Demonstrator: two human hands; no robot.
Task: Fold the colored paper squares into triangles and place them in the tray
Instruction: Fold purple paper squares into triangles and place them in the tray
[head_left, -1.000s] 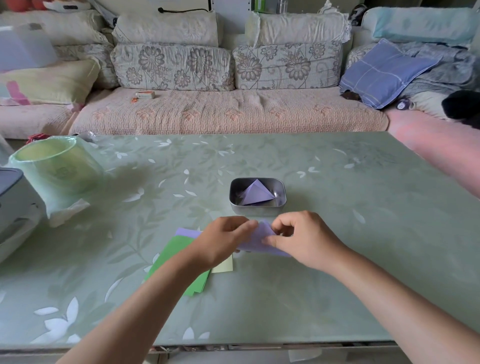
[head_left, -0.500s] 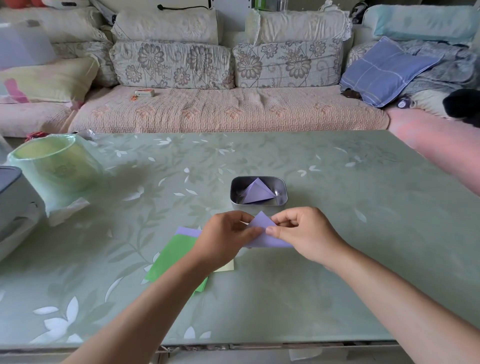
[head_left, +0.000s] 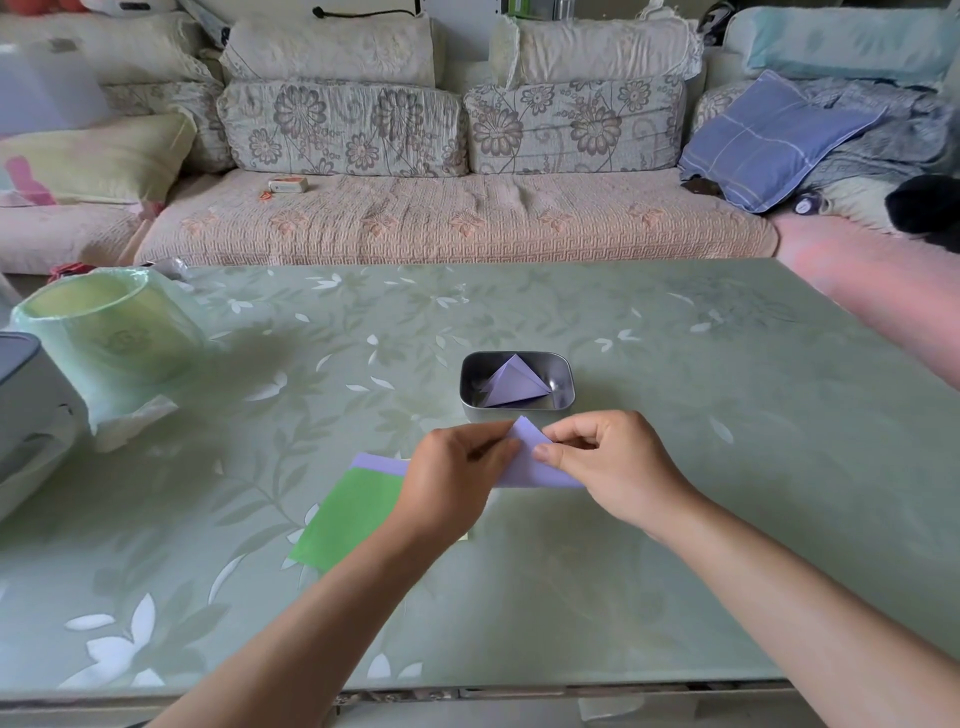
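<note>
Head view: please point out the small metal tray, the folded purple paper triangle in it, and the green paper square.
small metal tray (head_left: 471, 382), head view, inner left wall.
folded purple paper triangle (head_left: 511, 387), head view, middle of its face.
green paper square (head_left: 353, 514), head view, visible middle.

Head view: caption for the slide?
Left hand and right hand pinch purple paper mid-fold near metal tray holding one purple triangle.

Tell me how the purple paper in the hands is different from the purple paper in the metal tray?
The held purple paper is pinched between the left hand and the right hand, while the purple triangle lies untouched inside the metal tray. The held purple paper looks only half folded, a corner poking up; the purple triangle is a finished fold. Both are the same light purple.
</note>
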